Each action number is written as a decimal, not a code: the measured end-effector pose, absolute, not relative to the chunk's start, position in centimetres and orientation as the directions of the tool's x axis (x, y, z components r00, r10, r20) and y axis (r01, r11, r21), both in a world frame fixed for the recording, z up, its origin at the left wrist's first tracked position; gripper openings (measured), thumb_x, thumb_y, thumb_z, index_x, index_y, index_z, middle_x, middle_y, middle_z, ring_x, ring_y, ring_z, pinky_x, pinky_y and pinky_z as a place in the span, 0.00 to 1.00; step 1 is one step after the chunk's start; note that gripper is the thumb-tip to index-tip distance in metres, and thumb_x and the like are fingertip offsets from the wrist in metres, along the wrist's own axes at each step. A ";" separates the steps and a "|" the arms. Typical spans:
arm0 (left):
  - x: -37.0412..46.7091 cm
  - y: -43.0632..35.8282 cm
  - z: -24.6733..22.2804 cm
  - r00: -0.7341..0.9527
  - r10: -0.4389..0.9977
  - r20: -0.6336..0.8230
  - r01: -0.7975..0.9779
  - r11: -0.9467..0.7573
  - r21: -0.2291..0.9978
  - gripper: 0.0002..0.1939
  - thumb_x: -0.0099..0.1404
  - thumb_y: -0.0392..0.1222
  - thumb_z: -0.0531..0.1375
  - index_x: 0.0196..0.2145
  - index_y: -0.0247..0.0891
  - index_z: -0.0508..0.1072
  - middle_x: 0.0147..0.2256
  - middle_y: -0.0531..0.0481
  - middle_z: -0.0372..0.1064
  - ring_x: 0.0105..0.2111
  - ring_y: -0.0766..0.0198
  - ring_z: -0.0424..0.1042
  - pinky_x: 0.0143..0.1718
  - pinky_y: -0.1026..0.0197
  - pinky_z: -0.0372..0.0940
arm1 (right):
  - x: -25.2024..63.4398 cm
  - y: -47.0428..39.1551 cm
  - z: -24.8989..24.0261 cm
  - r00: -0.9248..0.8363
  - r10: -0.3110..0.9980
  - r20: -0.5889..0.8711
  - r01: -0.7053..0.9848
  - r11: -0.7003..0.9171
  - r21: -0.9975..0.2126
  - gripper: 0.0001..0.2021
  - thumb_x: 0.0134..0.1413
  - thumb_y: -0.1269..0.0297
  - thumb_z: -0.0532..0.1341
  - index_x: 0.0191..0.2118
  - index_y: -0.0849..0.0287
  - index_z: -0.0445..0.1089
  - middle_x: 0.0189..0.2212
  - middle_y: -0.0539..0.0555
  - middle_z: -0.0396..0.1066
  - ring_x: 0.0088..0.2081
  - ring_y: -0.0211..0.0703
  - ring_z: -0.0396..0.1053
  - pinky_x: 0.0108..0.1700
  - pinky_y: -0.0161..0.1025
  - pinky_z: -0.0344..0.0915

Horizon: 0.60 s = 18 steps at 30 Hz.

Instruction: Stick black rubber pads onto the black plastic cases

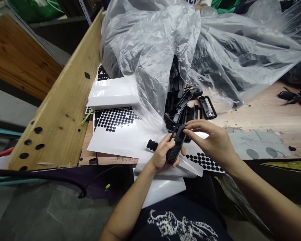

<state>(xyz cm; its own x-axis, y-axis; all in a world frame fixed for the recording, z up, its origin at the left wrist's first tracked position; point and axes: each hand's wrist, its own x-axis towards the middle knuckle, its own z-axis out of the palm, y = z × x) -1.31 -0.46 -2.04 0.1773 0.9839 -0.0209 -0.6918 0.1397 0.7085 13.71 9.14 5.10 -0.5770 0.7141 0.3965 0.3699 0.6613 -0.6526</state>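
My left hand (164,152) is wrapped around a black plastic part (175,151) with a carbon-fibre-like weave, tilted over the table's front edge. The fingers of my right hand (203,135) are pinched together at the upper end of this part; whatever lies between their tips is too small or hidden to make out. Under and beside my hands are white sheets of round black stickers (203,161), with a small strip of black stickers (152,145) left of the part. Just beyond lies a pile of similar black plastic parts (182,105), one with a loop-shaped frame (207,107).
Large clear plastic bags (150,36) cover the back of the table. A wooden side board (57,100) with black dots stuck on it rises at left. A green tie (87,117) lies by the sheets. Grey tape (258,142) and red-and-black tools (294,97) are at right.
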 end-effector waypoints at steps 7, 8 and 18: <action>-1.3 -0.6 -2.1 0.163 0.986 -0.026 -0.694 0.133 0.707 0.17 0.73 0.53 0.53 0.50 0.39 0.58 0.31 0.50 0.74 0.11 0.68 0.65 0.12 0.69 0.54 | 14.1 9.4 4.7 -0.583 0.754 0.303 0.461 0.614 -0.641 0.25 0.63 0.54 0.65 0.64 0.51 0.67 0.64 0.63 0.63 0.63 0.62 0.65 0.59 0.59 0.70; -1.3 -0.6 -2.1 0.161 0.987 -0.029 -0.692 0.133 0.710 0.17 0.72 0.53 0.53 0.50 0.39 0.58 0.31 0.50 0.74 0.11 0.68 0.65 0.12 0.69 0.54 | 14.2 9.5 4.6 -0.625 0.752 0.210 0.433 0.558 -0.708 0.26 0.63 0.52 0.65 0.64 0.52 0.67 0.60 0.62 0.68 0.60 0.60 0.69 0.58 0.58 0.71; -1.1 -0.6 -2.0 0.172 0.984 -0.043 -0.615 0.141 0.776 0.22 0.68 0.56 0.62 0.48 0.40 0.58 0.29 0.53 0.73 0.12 0.69 0.66 0.13 0.69 0.56 | 14.4 10.2 5.2 -0.631 0.769 -0.105 0.380 0.188 -0.906 0.25 0.51 0.47 0.73 0.50 0.57 0.76 0.45 0.58 0.81 0.48 0.57 0.76 0.53 0.54 0.71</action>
<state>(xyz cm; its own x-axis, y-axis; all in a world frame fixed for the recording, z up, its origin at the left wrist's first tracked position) -1.09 -0.57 -1.98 0.1715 0.9842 -0.0430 -0.6145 0.1410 0.7762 14.38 10.16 5.22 -0.6310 0.7686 -0.1049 0.3796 0.1881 -0.9058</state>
